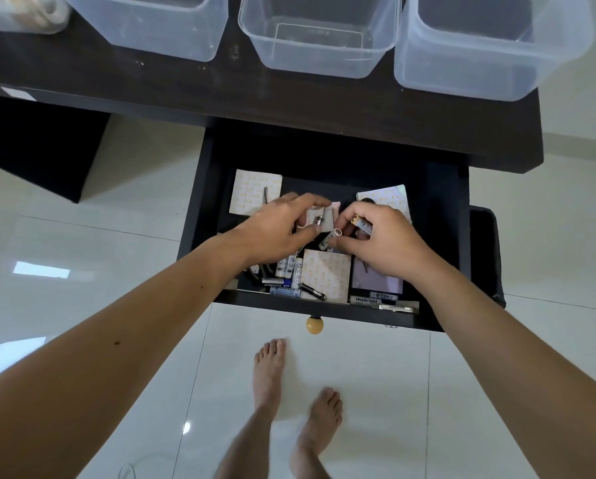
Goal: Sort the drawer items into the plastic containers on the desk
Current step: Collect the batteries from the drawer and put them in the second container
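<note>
White floor tiles shine under a dark desk (324, 98) where clear tubs (319, 36) wait, three of them bare inside, so the sorting has hardly begun. Below, the open drawer (445, 236) holds batteries (289, 271), patterned cards (325, 274) and pliers. Her right hand (386, 247) has its fingers closed on two batteries; the left hand (272, 233) pinches something small and metallic, hard to identify. A fourth tub, top left, is cut off, its contents blurred.

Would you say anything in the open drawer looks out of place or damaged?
Nothing looks damaged. The drawer is just jumbled: loose batteries lie at mixed angles among overlapping sticky-note pads.
</note>
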Demonstrator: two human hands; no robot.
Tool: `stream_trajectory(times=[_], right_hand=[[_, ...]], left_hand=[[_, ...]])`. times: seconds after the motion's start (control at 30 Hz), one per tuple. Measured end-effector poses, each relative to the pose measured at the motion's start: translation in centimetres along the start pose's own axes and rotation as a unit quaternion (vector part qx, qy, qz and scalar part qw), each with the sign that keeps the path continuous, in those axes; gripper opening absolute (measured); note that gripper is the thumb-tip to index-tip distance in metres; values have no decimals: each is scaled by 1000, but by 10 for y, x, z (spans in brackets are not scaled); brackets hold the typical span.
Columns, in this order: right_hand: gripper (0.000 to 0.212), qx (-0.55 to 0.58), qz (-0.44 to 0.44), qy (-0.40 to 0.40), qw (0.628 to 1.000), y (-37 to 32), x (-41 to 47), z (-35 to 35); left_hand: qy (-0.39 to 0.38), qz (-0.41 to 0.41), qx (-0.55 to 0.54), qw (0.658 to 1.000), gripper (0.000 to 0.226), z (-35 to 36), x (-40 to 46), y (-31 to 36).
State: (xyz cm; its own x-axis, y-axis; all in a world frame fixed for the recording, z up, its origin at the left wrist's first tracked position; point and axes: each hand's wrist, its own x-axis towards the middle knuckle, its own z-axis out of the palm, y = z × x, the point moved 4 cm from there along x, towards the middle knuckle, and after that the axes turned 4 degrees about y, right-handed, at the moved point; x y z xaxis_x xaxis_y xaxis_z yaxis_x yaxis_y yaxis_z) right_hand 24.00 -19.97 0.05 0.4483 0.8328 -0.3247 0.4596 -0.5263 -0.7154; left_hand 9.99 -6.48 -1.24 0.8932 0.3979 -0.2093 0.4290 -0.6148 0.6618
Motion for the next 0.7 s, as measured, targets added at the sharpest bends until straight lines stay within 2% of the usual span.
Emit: stream_trajectory(times=[0.1, 0.27, 0.43, 0.5, 0.57, 0.7], right_hand=[[18, 67, 4, 16, 998, 1, -6, -9], [13, 130, 35, -2, 991, 9, -5, -10], [14, 130, 31, -4, 991, 9, -5, -7], [10, 102, 21, -5, 995, 10, -6, -7], [18, 41, 4, 1, 999, 11, -5, -6], [13, -36, 13, -20, 999, 14, -3, 0]], left_hand=[[-3, 13, 34, 999, 47, 2, 3, -1], [15, 9, 30, 999, 32, 6, 6, -10], [11, -9, 42, 999, 52, 8, 8, -10], [12, -12, 48, 999, 41, 9, 8, -11], [21, 1, 48, 999, 25, 9, 7, -10], [28, 0, 67, 997, 30, 9, 6, -5]])
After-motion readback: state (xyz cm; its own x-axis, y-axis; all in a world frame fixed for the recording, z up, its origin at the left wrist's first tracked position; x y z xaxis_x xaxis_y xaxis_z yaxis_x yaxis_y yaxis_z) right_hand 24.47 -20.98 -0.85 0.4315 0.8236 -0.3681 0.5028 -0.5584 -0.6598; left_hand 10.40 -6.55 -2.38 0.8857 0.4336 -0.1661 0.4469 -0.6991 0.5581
